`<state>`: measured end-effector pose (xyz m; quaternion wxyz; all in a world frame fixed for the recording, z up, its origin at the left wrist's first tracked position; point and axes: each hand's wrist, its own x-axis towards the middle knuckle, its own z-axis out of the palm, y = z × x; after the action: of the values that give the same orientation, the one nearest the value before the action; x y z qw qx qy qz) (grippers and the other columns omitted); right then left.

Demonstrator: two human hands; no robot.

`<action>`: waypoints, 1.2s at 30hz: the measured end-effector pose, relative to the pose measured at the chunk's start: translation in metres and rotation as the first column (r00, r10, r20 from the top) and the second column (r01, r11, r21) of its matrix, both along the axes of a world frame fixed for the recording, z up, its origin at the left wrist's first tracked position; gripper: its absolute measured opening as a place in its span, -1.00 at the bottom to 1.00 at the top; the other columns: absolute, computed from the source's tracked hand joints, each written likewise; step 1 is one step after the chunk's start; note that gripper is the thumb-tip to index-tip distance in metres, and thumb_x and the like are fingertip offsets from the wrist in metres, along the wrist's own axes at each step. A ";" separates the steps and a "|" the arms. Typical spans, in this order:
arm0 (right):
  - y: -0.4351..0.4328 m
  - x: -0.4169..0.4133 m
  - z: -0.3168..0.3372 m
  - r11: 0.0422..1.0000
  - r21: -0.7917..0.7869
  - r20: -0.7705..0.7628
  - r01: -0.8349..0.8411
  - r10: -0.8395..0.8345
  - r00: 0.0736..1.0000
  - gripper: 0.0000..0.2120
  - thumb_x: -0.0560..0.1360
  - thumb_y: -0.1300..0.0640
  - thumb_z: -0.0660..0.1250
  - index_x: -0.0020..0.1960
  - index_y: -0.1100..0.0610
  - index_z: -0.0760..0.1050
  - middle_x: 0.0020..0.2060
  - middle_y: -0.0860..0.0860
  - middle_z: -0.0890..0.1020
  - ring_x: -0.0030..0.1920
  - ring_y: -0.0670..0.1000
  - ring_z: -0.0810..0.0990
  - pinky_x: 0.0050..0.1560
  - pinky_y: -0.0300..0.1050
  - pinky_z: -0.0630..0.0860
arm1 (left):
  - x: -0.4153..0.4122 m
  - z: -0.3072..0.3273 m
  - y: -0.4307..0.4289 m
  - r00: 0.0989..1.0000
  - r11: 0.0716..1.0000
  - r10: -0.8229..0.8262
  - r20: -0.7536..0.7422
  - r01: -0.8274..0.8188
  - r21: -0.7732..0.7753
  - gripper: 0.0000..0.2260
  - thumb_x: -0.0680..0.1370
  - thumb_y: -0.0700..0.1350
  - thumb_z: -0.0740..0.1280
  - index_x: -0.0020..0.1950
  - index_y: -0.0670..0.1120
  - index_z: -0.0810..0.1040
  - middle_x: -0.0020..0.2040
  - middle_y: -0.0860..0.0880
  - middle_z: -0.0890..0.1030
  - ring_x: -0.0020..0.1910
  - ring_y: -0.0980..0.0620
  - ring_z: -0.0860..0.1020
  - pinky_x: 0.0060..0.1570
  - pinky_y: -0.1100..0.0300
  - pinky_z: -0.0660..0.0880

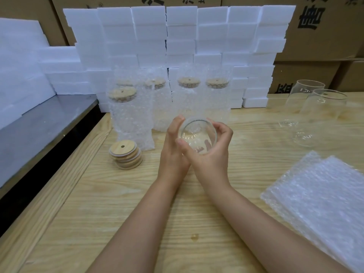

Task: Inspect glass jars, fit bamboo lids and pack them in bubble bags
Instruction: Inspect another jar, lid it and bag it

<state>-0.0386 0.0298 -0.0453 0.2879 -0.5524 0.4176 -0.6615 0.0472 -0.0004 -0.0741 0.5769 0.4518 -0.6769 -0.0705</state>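
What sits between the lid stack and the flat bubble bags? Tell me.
The left hand and right hand, holding a jar, in the head view.

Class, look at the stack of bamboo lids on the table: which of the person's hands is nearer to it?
Left. The left hand holds the jar on the side facing the stack of lids; the right hand wraps the jar's far side.
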 end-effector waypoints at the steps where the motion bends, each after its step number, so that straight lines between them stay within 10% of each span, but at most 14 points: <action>1: 0.000 0.001 0.002 0.999 0.030 0.021 0.013 -0.014 1.000 -0.23 0.20 -0.05 0.62 0.24 -0.02 0.23 0.19 -0.24 0.38 0.32 -0.18 0.37 0.36 -0.12 0.36 | 0.000 0.000 -0.001 1.000 1.000 0.000 0.003 0.000 -0.005 -0.22 0.39 -0.29 0.52 0.38 0.17 0.14 0.36 0.18 0.25 0.29 0.46 0.22 0.18 0.63 0.15; 14: -0.008 -0.002 0.017 0.982 0.152 0.196 0.112 -0.141 0.970 -0.80 0.55 -0.12 0.24 -0.12 -0.05 0.29 -0.12 -0.20 0.49 -0.08 -0.36 0.47 -0.10 -0.57 0.32 | 0.000 0.003 -0.001 1.000 1.000 -0.022 0.008 0.022 0.021 -0.28 0.39 -0.24 0.52 0.37 0.13 0.19 0.41 -0.19 0.37 0.36 -0.18 0.41 0.27 -0.06 0.39; 20: -0.012 -0.003 0.023 0.973 0.229 0.259 -0.002 -0.059 0.964 -0.75 0.49 -0.16 0.33 -0.09 -0.05 0.32 -0.11 -0.20 0.48 -0.18 -0.47 0.46 -0.17 -0.50 0.37 | 0.001 0.002 -0.002 0.999 0.998 -0.042 -0.020 0.043 0.038 -0.27 0.39 -0.26 0.52 0.36 0.13 0.17 0.42 -0.15 0.35 0.37 -0.12 0.39 0.31 0.04 0.35; 24: -0.013 -0.006 0.029 0.950 0.300 0.272 -0.088 0.003 0.962 -0.58 0.33 -0.16 0.50 -0.06 -0.07 0.30 -0.03 -0.09 0.51 -0.06 -0.20 0.54 -0.13 -0.31 0.41 | 0.001 0.001 -0.003 0.999 0.999 -0.042 0.003 0.042 0.022 -0.26 0.37 -0.31 0.49 0.39 0.02 0.17 0.44 -0.09 0.29 0.41 -0.03 0.32 0.35 0.37 0.24; 30: -0.010 -0.008 0.032 0.940 0.324 0.051 -0.107 0.096 0.994 -0.29 0.20 -0.07 0.62 0.11 -0.04 0.20 0.13 -0.12 0.38 0.07 -0.23 0.43 -0.09 -0.32 0.37 | 0.002 0.000 -0.006 0.999 0.997 -0.020 -0.029 0.022 0.077 -0.26 0.40 -0.30 0.48 0.44 -0.02 0.16 0.37 0.23 0.20 0.35 0.32 0.21 0.27 0.57 0.12; 36: -0.012 -0.018 0.037 0.947 0.296 -0.219 -0.126 0.196 0.956 -0.18 0.19 0.02 0.64 0.23 0.02 0.16 0.23 -0.07 0.36 0.20 -0.09 0.39 0.14 -0.21 0.39 | 0.004 -0.002 -0.010 0.997 0.999 0.011 -0.075 -0.007 0.052 -0.23 0.37 -0.26 0.46 0.44 0.07 0.11 0.37 0.05 0.32 0.31 0.01 0.39 0.14 0.55 0.28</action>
<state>-0.0564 0.0180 -0.0081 0.3623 -0.6162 0.4924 -0.4965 0.0514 -0.0103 -0.0760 0.5904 0.4666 -0.6505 -0.1027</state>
